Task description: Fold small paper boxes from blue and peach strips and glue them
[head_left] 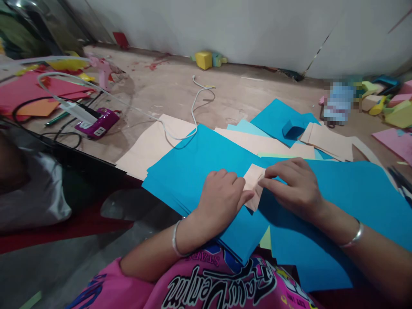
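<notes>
A small folded piece of peach paper (254, 177) rests over blue sheets (206, 154) close to my body. My left hand (222, 197) lies on its left side, fingers curled together and thumb pressed along the paper. On the other side, my right hand (294, 184) pinches the paper's right edge between thumb and forefinger. More large blue paper (325, 197) spreads beneath my right hand. A small folded blue piece (291, 129) sits on a blue sheet farther back.
A white cable (194, 107) trails across the table (141, 86) to a purple power strip (101, 123) on the left. Peach sheets (151, 146) lie behind the blue stack. Scissors (401, 182) are at the far right. Yellow paper box (204, 60) stands near the wall; a person's clothing (35, 193) shows left.
</notes>
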Tool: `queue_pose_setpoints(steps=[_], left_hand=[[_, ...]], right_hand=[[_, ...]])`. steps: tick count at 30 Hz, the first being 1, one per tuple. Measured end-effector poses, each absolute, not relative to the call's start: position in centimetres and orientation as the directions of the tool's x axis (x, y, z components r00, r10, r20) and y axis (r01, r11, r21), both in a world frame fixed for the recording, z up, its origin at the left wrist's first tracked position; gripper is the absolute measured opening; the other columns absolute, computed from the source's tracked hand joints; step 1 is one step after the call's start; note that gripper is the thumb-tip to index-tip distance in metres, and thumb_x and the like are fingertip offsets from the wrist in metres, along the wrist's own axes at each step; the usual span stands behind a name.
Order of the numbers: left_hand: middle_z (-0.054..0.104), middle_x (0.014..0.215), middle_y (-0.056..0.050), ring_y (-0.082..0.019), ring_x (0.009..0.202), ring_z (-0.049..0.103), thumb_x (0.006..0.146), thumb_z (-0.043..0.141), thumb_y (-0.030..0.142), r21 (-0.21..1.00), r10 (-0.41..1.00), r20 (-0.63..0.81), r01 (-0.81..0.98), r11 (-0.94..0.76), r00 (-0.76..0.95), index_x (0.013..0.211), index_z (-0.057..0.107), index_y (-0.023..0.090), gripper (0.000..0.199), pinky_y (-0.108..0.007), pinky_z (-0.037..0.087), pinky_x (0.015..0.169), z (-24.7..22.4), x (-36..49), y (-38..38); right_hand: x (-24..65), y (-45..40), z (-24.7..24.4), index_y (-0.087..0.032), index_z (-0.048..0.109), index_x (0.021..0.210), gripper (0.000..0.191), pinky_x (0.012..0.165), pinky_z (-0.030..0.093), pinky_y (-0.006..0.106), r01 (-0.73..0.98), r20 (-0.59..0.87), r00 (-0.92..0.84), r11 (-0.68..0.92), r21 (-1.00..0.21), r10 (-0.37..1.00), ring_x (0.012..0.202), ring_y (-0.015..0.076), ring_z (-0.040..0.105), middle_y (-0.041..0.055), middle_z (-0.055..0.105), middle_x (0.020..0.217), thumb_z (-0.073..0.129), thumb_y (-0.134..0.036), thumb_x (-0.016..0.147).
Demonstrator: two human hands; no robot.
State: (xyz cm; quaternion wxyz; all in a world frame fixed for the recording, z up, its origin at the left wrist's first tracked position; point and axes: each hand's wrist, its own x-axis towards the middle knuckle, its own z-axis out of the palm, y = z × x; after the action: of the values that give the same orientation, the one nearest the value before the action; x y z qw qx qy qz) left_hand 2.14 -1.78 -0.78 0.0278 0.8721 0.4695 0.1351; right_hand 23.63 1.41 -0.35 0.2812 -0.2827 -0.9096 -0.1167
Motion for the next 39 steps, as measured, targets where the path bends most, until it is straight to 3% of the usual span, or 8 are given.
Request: queue_pose_setpoints(steps=[4, 8, 12, 15, 20, 26, 35, 39], left_hand=[[0.058, 0.072, -0.006, -0.024, 0.075, 0.054, 0.090, 0.065, 0.043, 0.074, 0.877, 0.162, 0.881, -0.468, 0.452, 0.078, 0.054, 0.017, 0.030, -0.036, 0.034, 0.063, -0.3, 3.3, -1.9], [0.060, 0.080, -0.008, -0.027, 0.081, 0.056, 0.092, 0.061, 0.030, 0.042, 0.900, 0.052, 0.899, -0.435, 0.433, 0.085, 0.054, 0.017, 0.016, -0.039, 0.037, 0.065, 0.6, 4.2, -2.0], [0.060, 0.083, -0.008, -0.026, 0.081, 0.056, 0.093, 0.052, 0.020, 0.024, 0.910, -0.031, 0.911, -0.412, 0.412, 0.091, 0.053, 0.016, 0.004, -0.039, 0.036, 0.066, 1.0, 4.9, -1.9], [0.059, 0.079, -0.007, -0.023, 0.076, 0.053, 0.093, 0.045, 0.010, 0.024, 0.912, -0.048, 0.913, -0.406, 0.407, 0.096, 0.054, 0.015, 0.011, -0.037, 0.032, 0.064, 1.1, 4.9, -1.5], [0.055, 0.085, -0.005, -0.021, 0.079, 0.047, 0.098, 0.047, 0.018, 0.103, 0.805, 0.074, 0.799, -0.593, 0.588, 0.114, 0.056, 0.022, 0.019, -0.035, 0.026, 0.063, 1.1, 3.4, -0.5], [0.051, 0.084, -0.004, -0.019, 0.079, 0.041, 0.098, 0.050, 0.019, 0.179, 0.669, 0.071, 0.650, -0.738, 0.740, 0.085, 0.061, 0.019, 0.016, -0.034, 0.029, 0.066, 1.1, 1.9, 1.2], [0.057, 0.108, -0.009, -0.023, 0.100, 0.048, 0.098, 0.048, 0.015, 0.157, 0.625, 0.271, 0.607, -0.779, 0.732, 0.088, 0.058, 0.017, 0.014, -0.035, 0.043, 0.085, 0.7, -0.3, 1.2], [0.055, 0.123, -0.014, -0.028, 0.115, 0.050, 0.095, 0.057, 0.027, 0.214, 0.655, 0.233, 0.619, -0.756, 0.719, 0.097, 0.060, 0.016, 0.012, -0.042, 0.046, 0.095, 0.8, -2.0, -0.1]], right_hand=[[23.3, 1.2, 0.4, -0.017, 0.066, 0.077, 0.019, 0.071, 0.032, 0.036, 0.573, 0.446, -0.782, 0.783, 0.239, 0.436, 0.084, 0.0197, 0.054, 0.0095, 0.070, 0.096, 0.058, -0.015, 0.094], [22.6, 0.1, 1.2, -0.018, 0.061, 0.066, 0.028, 0.064, 0.023, 0.037, 0.518, 0.352, -0.844, 0.784, 0.342, 0.405, 0.070, 0.0201, 0.044, 0.0066, 0.060, 0.071, 0.056, -0.012, 0.093], [22.4, -0.4, 1.0, -0.018, 0.056, 0.058, 0.034, 0.061, 0.017, 0.037, 0.449, 0.354, -0.872, 0.839, 0.307, 0.337, 0.063, 0.0183, 0.037, 0.0027, 0.048, 0.057, 0.058, -0.008, 0.090], [22.6, -0.2, 0.6, -0.018, 0.057, 0.058, 0.035, 0.061, 0.018, 0.037, 0.420, 0.375, -0.875, 0.865, 0.275, 0.306, 0.061, 0.0167, 0.036, 0.0017, 0.048, 0.056, 0.058, -0.008, 0.091], [23.5, 0.9, 0.4, -0.016, 0.062, 0.064, 0.030, 0.063, 0.026, 0.036, 0.386, 0.361, -0.883, 0.903, 0.189, 0.302, 0.065, 0.0162, 0.043, 0.0019, 0.056, 0.062, 0.057, -0.009, 0.093], [25.2, 2.8, 0.5, -0.017, 0.065, 0.077, 0.024, 0.068, 0.034, 0.034, 0.337, 0.308, -0.904, 0.938, 0.085, 0.297, 0.073, 0.0162, 0.051, 0.0008, 0.061, 0.068, 0.054, -0.014, 0.097], [25.4, 2.8, 0.1, -0.016, 0.067, 0.092, 0.020, 0.070, 0.037, 0.035, 0.395, 0.202, -0.899, 0.919, -0.009, 0.388, 0.079, 0.0192, 0.053, 0.0085, 0.067, 0.088, 0.048, -0.017, 0.099], [25.2, 2.3, 0.5, -0.017, 0.066, 0.095, 0.022, 0.071, 0.037, 0.034, 0.394, 0.175, -0.903, 0.919, -0.027, 0.392, 0.082, 0.0188, 0.056, 0.0092, 0.069, 0.090, 0.045, -0.016, 0.100]])
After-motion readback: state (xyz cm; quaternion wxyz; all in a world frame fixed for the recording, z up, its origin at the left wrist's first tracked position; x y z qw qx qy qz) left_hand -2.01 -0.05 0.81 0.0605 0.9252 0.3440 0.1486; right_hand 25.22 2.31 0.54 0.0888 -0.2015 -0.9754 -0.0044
